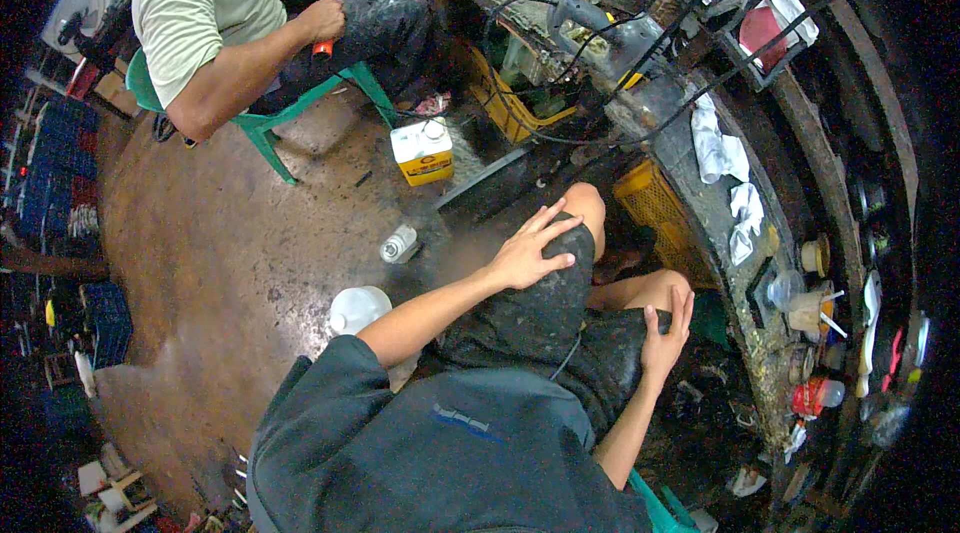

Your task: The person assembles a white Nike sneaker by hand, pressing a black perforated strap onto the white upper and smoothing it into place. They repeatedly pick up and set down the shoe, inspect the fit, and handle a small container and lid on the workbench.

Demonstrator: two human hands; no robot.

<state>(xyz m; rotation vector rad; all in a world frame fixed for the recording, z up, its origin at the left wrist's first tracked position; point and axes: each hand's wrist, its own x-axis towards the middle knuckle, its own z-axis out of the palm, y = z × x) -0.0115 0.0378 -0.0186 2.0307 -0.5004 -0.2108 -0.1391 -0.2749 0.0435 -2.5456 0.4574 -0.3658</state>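
Note:
My left hand [530, 251] rests on my left thigh, close to the knee, its fingers spread over the dark shorts [510, 328]. My right hand [665, 338] lies by my other knee with fingers stretched out. Neither hand holds anything. Beside my left arm, a translucent white jug [360, 310] stands on the floor, and a small clear bottle [400, 244] is a little farther off. To the right of my knees runs a long, dirty workbench [745, 318].
Another person [215, 33] sits on a green plastic chair [262, 138], gripping a tool with an orange-red handle [322, 49]. A white-and-yellow jug [423, 152] stands between us. On the bench are a corded power tool [610, 28], white rags [712, 143] and cups [805, 311]; yellow crates [660, 213] sit underneath.

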